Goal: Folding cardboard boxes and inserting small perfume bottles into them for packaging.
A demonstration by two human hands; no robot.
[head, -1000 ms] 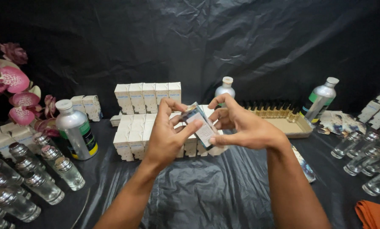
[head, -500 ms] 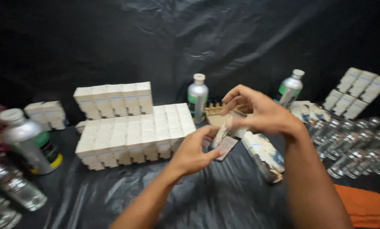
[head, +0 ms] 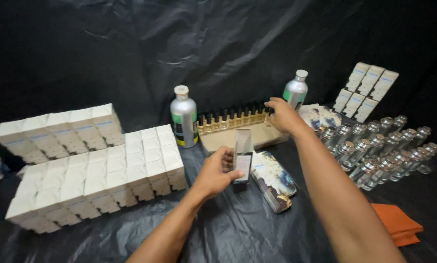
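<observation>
Near the frame's centre, the left hand [head: 217,174] pinched an upright, open-topped slim carton [head: 242,156] in its grip; further up-right, the right hand [head: 283,115] reached the row of small amber vials [head: 230,120], grip unclear.

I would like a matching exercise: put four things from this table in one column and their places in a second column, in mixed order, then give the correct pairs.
Things:
1. open carton
2. orange cloth
3. white boxes
4. row of small amber bottles

Places:
A. near right corner of the table
B. stacked in rows at the left
C. upright in the left hand
D. on the tray, at the fingertips of the right hand

Pairs: 1-C, 2-A, 3-B, 4-D
</observation>
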